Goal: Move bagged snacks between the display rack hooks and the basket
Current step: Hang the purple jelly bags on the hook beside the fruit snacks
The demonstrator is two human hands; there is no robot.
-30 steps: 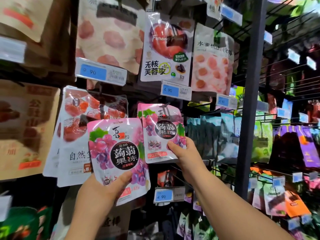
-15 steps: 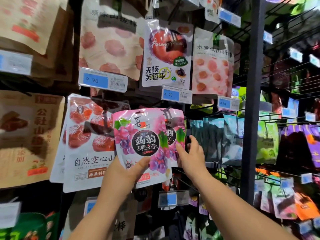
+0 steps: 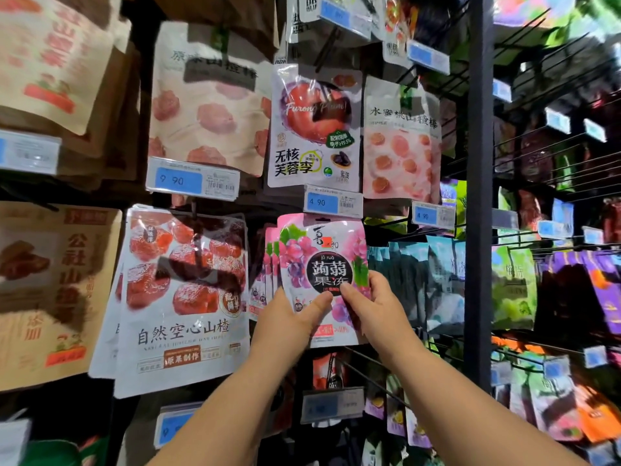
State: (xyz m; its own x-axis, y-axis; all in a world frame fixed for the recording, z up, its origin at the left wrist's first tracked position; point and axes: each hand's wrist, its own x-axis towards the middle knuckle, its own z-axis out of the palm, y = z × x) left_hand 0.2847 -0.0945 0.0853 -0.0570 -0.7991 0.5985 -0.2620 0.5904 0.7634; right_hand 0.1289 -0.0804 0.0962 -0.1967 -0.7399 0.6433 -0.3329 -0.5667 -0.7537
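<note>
A pink grape konjac jelly bag (image 3: 322,260) is held flat against the display rack, in front of several bags of the same kind (image 3: 270,264) hanging on a hook. My left hand (image 3: 289,321) grips its lower left edge, thumb across the front. My right hand (image 3: 373,307) holds its lower right edge, thumb on the front and fingers behind. The top of the bag sits just under a blue 4.90 price tag (image 3: 331,201). The hook itself is hidden behind the bag. No basket is in view.
A large hawthorn bag (image 3: 184,297) hangs just to the left, teal bags (image 3: 423,280) to the right. Plum (image 3: 314,129) and peach bags (image 3: 400,139) hang above. A dark upright post (image 3: 479,196) splits the rack; wire hooks (image 3: 373,368) stick out below my hands.
My left hand carried the jelly bag up and to the right until it covers the hanging bags. My right hand left the hanging bag and took hold of this bag's right edge.
</note>
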